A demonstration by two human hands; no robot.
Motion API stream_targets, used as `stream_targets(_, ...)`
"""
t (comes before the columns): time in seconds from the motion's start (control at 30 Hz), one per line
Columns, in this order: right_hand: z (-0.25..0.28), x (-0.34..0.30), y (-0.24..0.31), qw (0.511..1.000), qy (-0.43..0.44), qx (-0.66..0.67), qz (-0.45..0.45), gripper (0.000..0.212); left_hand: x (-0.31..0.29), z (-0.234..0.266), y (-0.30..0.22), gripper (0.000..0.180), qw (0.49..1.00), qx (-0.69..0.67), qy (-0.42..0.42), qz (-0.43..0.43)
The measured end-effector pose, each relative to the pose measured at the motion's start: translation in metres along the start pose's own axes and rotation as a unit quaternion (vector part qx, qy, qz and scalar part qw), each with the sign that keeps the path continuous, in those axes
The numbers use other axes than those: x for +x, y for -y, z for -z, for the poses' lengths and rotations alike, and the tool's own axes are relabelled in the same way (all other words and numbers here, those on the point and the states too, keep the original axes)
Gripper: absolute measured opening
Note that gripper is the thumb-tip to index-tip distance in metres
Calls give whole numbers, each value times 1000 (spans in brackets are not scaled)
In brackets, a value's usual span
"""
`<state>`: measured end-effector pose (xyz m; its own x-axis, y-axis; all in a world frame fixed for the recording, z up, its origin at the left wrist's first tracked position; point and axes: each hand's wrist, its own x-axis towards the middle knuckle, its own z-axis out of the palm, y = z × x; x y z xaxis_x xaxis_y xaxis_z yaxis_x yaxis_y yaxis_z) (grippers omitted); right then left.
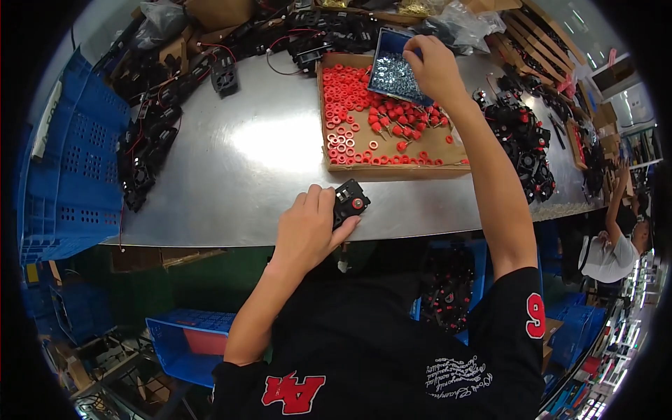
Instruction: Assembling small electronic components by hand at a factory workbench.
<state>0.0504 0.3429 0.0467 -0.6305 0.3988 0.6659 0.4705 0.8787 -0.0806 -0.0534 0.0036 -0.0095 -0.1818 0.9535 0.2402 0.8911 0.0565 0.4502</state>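
My left hand (308, 227) grips a small black plastic housing (351, 202) near the table's front edge. A red ring with a metal screw head at its middle sits on the housing. My right hand (432, 66) is over a blue tray (378, 52) of small silver screws (396, 72), its thumb and fingers pinched together. Whatever lies between those fingertips is too small to make out. The tray rests in a shallow cardboard box (392, 166), above red rings (343, 84) and red-headed pins (406, 119).
Black assemblies with wires (224, 75) line the table's left and back sides. More black assemblies (532, 154) are heaped to the right. A tall blue crate (77, 154) stands at the left, and another blue crate (175, 350) is below the table edge. A person (609, 252) works at far right.
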Motion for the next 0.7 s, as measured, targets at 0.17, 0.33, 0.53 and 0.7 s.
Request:
stream_targets(0.17,38,-19,35,947,58,242,-204,18,2,0,1,48,999,18,-23,-29)
stream_targets(0.33,77,-94,127,810,295,443,-247,14,-1,1,7,48,1000,17,-22,-11)
stream_targets(0.53,79,-117,154,823,324,415,-211,17,2,2,5,49,1000,-12,10,6)
stream_targets(0.7,72,-120,152,830,329,407,-192,16,2,2,5,49,1000,11,-13,-11)
